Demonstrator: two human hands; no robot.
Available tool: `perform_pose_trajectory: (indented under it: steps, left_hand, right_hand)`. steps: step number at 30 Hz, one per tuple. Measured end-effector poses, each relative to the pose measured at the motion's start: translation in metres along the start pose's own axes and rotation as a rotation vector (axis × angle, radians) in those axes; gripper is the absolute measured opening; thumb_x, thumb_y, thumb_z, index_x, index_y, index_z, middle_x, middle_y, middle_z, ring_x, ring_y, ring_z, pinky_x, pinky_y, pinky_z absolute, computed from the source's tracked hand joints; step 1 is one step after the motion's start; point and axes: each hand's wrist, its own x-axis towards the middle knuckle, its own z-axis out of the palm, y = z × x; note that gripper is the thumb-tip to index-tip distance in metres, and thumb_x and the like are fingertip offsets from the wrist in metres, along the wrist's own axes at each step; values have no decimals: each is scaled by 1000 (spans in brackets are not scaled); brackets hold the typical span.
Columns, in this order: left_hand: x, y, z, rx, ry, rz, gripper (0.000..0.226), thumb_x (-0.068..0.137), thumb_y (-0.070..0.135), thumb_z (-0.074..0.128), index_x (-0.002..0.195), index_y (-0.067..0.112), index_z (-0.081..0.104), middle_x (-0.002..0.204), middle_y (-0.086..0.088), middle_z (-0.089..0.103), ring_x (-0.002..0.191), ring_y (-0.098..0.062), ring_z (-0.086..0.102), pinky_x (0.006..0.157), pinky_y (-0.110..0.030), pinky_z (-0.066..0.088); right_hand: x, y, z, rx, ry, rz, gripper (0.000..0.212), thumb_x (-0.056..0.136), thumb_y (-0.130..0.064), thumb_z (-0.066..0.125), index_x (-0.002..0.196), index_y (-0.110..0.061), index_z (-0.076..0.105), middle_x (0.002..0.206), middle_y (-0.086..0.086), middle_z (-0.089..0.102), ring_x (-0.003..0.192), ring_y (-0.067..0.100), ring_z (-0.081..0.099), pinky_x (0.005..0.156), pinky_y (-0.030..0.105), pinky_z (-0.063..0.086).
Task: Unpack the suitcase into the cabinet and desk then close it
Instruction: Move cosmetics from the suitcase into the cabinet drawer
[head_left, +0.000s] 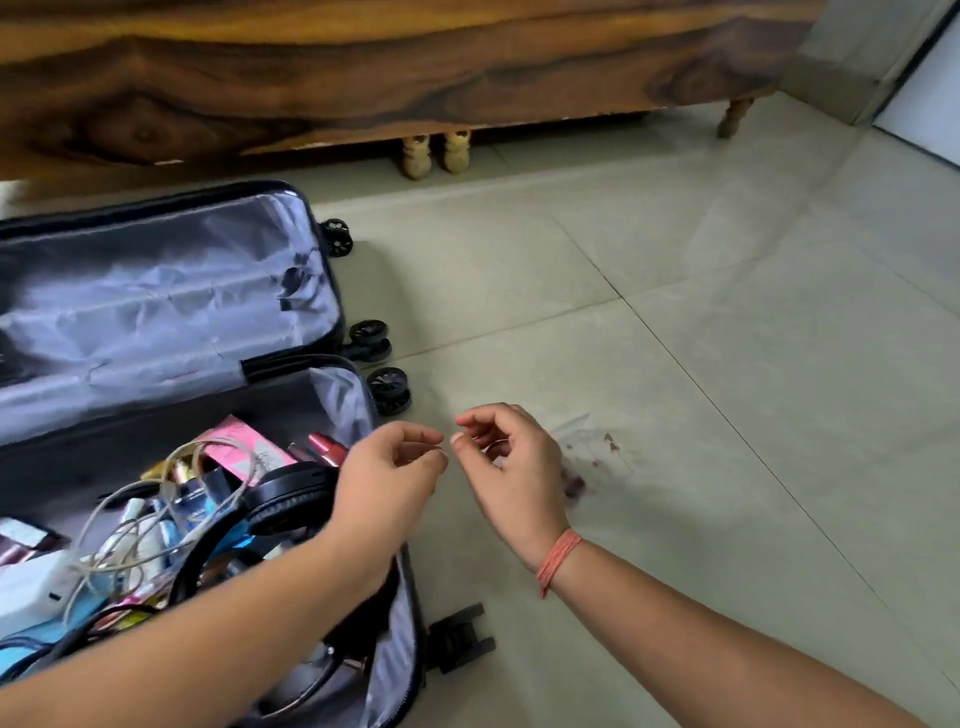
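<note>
Hard-shell suitcase (171, 312) lying open on pale glossy floor tiles (675, 312), frame left. Crinkled grey satin lining in both halves. Near half heaped: 1 black padded headphones (283, 499), 1 looped beige cord (171, 499), 1 pink packet (244, 441). 3 round black wheels (371, 340) counted.

Left hand (395, 467) and right hand (511, 467) over floor just beside near half, fingers curled, tips nearly meeting. Pinching anything or not: cannot tell. Coiled orange thread band (558, 558) on right wrist.

Dark-grained wooden panel (363, 78) behind, 3 turned legs (415, 156).
</note>
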Motion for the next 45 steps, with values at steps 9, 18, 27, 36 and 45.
perform_pose_trajectory:
  steps: [9,18,27,36,45]
  left_hand:
    - [-3,-9,-192,-7,317,-18,19,86,-4,58,81,13,65,78,-10,64,74,-21,56,71,-32,47]
    - [-42,-97,-321,-117,662,-199,18,82,-1,60,74,14,65,71,-8,63,72,-21,55,64,-29,45]
    - [-49,-126,-374,-106,685,-264,9,81,8,62,80,13,69,74,-5,65,72,-19,55,69,-32,45]
    - [-32,-140,-391,-121,710,-268,12,82,9,59,85,16,69,76,-11,71,77,-23,66,78,-36,54]
    - [-17,-140,-392,-473,827,-334,13,88,1,56,81,6,66,78,-6,65,63,-15,61,70,-27,55]
  right_hand:
    - [2,-83,115,-139,-687,-120,11,78,-8,67,76,-19,70,65,-8,63,56,0,51,62,18,44]
    - [-65,-116,280,-588,-1203,-713,31,88,-29,59,116,-17,62,117,8,59,111,24,51,97,35,38]
    - [-37,-93,297,-939,-1345,-914,39,101,-45,29,124,-30,56,129,-3,57,116,20,54,92,33,44]
    - [-56,-118,373,-797,-1103,-857,24,93,-34,50,104,-18,65,103,3,64,103,23,55,83,35,44]
    - [-75,-107,432,-903,-1171,-762,43,83,-23,63,123,-24,48,120,3,59,111,27,49,88,38,38]
